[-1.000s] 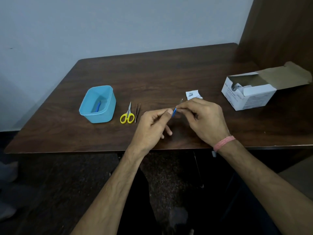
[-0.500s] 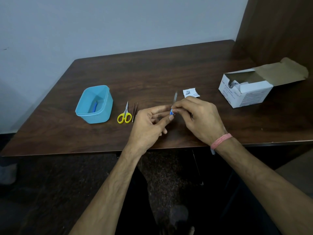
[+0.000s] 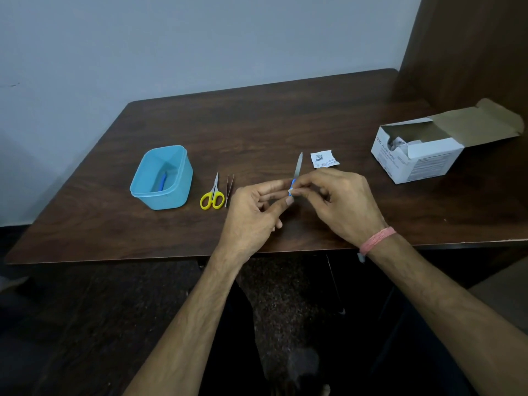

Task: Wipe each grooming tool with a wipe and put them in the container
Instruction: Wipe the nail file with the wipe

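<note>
Head view, wiping stage: I have both hands raised just above the counter (image 3: pixel 285 110) edge so the work sits in clear sight. My left hand (image 3: pixel 254 212) pinches the blue handle end of the nail file (image 3: pixel 297 168), steadying it with the metal blade pointing away from me. My right hand (image 3: pixel 340 201) curls its fingertips round the same handle with a small pale wipe (image 3: pixel 291 191) between them, I judge to rub it clean. The torn wipe sachet (image 3: pixel 324 159) lies just beyond the blade; the open wipe box (image 3: pixel 414 161) stands well to the right. The yellow scissors (image 3: pixel 213 194) and tweezers (image 3: pixel 230 190) lie side by side, untouched, near the blue container (image 3: pixel 161 178), which already holds one blue-handled tool (image 3: pixel 163 181), so I judge three tools remain
</note>
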Demonstrator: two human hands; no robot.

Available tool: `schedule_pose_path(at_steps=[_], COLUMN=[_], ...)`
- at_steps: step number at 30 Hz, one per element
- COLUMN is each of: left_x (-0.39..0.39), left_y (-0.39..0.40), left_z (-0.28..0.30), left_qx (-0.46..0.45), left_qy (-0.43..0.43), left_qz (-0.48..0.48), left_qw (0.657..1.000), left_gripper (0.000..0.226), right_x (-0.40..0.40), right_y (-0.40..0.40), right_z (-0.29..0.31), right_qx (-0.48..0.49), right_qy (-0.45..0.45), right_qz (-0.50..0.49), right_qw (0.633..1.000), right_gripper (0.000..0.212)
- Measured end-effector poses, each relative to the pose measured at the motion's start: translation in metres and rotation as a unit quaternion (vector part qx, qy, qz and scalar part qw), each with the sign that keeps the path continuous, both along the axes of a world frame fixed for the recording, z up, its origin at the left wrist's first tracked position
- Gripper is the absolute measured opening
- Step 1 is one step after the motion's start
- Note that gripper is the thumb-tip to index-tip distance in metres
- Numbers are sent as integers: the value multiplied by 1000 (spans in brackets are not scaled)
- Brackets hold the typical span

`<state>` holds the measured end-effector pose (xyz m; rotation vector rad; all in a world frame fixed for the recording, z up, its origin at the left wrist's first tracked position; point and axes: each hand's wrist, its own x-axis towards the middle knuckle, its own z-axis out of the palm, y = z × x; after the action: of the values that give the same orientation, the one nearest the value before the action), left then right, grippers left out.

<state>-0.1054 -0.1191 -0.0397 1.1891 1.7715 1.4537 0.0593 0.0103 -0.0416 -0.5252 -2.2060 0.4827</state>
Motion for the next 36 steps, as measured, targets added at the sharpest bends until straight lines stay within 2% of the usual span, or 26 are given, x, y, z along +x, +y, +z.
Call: schedule_pose_path(at_steps=[4, 11, 19, 26, 30, 36], left_x=[0, 1, -2, 0, 0, 4], left_y=[1, 2, 2, 3, 2, 1], left_z=[-1, -1, -4, -3, -3, 1], left_qx=[0, -17, -13, -21, -26, -27], left_qy=[9, 19, 35, 39, 47, 45], left_qz=[10, 7, 11, 12, 16, 29], left_qw=[1000, 1000, 999, 999, 998, 998], left_gripper=[28, 28, 28, 29, 30, 24], right_x=[0, -2, 0, -2, -3, 1], right_y=[1, 3, 1, 2, 4, -1], right_z=[-2, -3, -3, -1, -2, 2], right_qx=[22, 14, 26, 14, 9, 5], right_qy=[-32, -2, -37, -15, -18, -29], right_qz=[14, -66, 11, -73, -84, -9], right_qw=[999, 998, 999, 997, 996, 1000], right_gripper=[9, 5, 4, 4, 4, 5])
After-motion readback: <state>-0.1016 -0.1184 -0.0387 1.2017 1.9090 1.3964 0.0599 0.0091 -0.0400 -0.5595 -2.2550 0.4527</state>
